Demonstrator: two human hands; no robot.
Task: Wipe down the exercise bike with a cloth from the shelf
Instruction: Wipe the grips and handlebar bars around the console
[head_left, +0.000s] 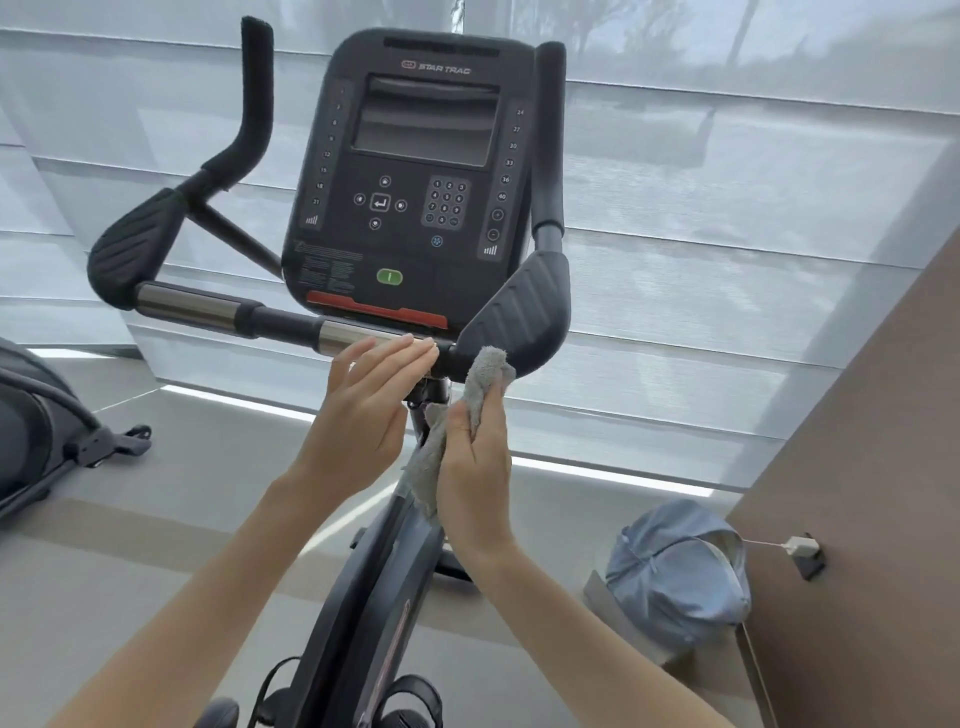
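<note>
Before pale blinds (727, 182), right grip (475, 462) clutches rumpled grey cloth (485, 371); left grip (371, 400) rests flat on bike (415, 208).

Your right grip (475, 467) clutches the grey cloth (488, 371) just below the exercise bike's console (415, 182), and the cloth's top touches the dark pad (519, 312). Your left grip (363, 410), fingers straight, meets the steel handlebar (343, 335) under the console. A blue bag (680, 577) lies far below-right.
</note>
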